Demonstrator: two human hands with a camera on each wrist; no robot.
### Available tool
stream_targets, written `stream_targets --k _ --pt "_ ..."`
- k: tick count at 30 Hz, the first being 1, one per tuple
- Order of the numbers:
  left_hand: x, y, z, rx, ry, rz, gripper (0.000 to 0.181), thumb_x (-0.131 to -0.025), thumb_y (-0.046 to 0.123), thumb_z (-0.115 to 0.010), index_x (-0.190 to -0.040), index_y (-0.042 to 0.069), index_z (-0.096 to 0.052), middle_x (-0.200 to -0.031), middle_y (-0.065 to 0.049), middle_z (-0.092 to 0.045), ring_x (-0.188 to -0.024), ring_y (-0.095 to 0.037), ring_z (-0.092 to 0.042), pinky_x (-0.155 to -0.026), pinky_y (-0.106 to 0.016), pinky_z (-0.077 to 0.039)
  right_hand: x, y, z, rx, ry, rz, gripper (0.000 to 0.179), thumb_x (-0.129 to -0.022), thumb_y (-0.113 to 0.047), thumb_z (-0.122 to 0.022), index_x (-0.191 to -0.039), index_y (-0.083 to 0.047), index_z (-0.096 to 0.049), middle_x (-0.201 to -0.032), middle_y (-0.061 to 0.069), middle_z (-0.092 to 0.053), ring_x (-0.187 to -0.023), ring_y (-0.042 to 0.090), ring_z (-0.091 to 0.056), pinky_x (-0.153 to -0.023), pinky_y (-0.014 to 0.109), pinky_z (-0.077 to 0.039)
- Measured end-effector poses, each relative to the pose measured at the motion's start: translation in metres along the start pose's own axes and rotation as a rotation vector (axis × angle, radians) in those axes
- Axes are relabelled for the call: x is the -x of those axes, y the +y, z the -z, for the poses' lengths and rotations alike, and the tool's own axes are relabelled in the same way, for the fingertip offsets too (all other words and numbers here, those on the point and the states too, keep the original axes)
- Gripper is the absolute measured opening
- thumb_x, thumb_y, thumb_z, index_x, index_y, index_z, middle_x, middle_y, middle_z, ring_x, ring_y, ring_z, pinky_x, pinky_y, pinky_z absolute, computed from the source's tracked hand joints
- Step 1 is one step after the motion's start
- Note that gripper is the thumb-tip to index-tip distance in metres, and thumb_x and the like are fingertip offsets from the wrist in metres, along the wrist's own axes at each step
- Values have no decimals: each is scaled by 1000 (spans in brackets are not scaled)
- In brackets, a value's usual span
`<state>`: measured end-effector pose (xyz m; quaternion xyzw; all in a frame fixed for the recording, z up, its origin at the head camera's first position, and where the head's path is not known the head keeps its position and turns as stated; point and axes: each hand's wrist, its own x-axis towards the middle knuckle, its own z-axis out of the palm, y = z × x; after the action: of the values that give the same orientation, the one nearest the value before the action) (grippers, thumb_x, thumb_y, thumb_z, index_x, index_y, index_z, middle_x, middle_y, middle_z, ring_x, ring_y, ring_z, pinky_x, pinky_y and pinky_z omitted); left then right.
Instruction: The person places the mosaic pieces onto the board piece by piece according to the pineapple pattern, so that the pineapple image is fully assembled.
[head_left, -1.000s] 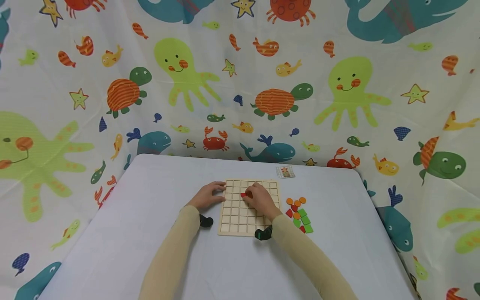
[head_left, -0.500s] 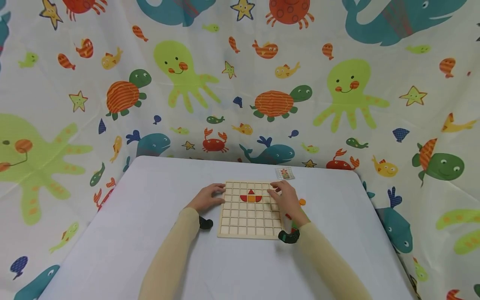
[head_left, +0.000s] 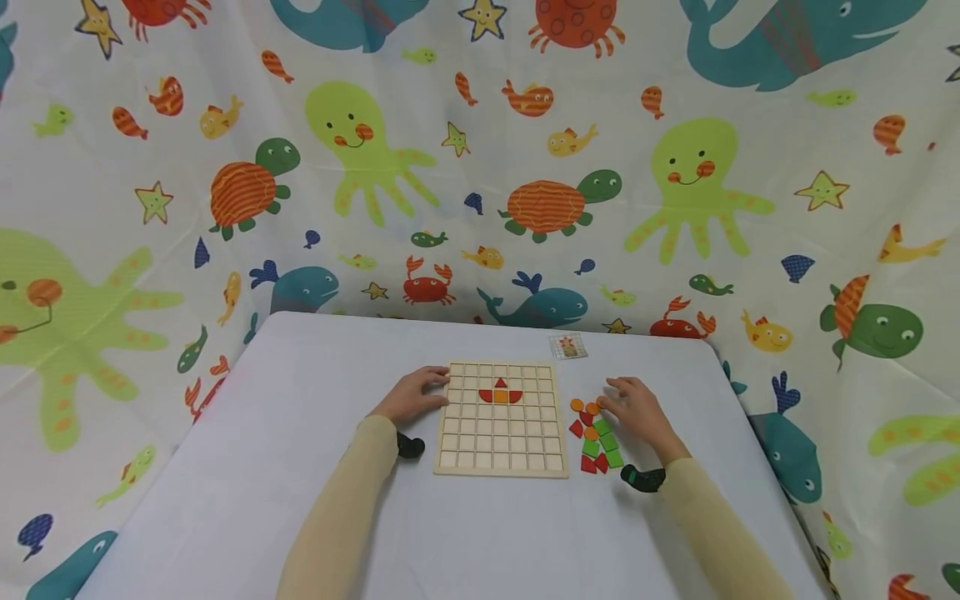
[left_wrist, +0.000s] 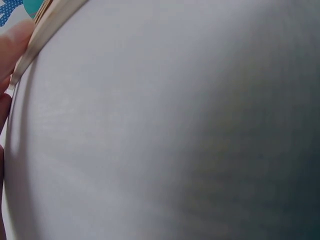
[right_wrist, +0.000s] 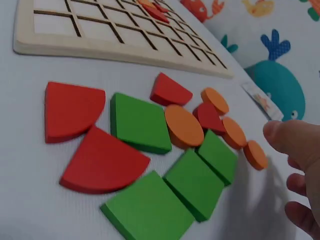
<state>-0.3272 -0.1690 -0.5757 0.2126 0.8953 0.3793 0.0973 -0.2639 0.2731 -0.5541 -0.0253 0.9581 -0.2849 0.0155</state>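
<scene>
Sitting in board [head_left: 487, 441], three red pieces [head_left: 515, 397], one orange [head_left: 501, 397]; hands [head_left: 410, 396] [head_left: 640, 414] loosely spread, left touching edge, right empty.

Left wrist: left hand [left_wrist: 14, 47] cropped, eight to ten o'clock; wooden board [left_wrist: 46, 32] blurred, ten o'clock. Right wrist: right hand [right_wrist: 304, 147] cropped, three to four o'clock; green tile [right_wrist: 150, 210] cropped, six o'clock. Head: card [head_left: 569, 345], print too small to tell.

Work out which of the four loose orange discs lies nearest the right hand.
The orange disc lowest and furthest right in the right wrist view; the other three discs lie farther from the right hand and nearer the board.
</scene>
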Motion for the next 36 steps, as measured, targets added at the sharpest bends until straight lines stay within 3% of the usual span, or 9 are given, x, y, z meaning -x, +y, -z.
stream_targets --k 4,12,36 --pt "-1 -1 0 -6 0 5 48 -86 27 -76 -128 8 -64 -147 -3 -48 -140 -26 -37 -116 -44 -30 1 9 1 -19 -44 0 46 -93 -25 -69 -129 2 -60 -128 23 -55 -111 36 -54 -98 54 -48" --pt "-1 1 1 -3 -3 10 50 -86 27 -76 -130 7 -63 -147 -4 -48 -140 -27 -37 -116 -45 -29 -3 16 -4 -38 -44 6 32 -92 -21 -70 -120 -5 -69 -122 18 -56 -108 34 -53 -95 52 -50" --pt "2 6 1 1 4 21 48 -86 24 -76 -128 5 -63 -147 -5 -48 -140 -27 -37 -117 -45 -28 0 12 -10 -24 0 62 32 -91 -16 -71 -120 -4 -68 -114 17 -55 -103 32 -53 -92 49 -51"
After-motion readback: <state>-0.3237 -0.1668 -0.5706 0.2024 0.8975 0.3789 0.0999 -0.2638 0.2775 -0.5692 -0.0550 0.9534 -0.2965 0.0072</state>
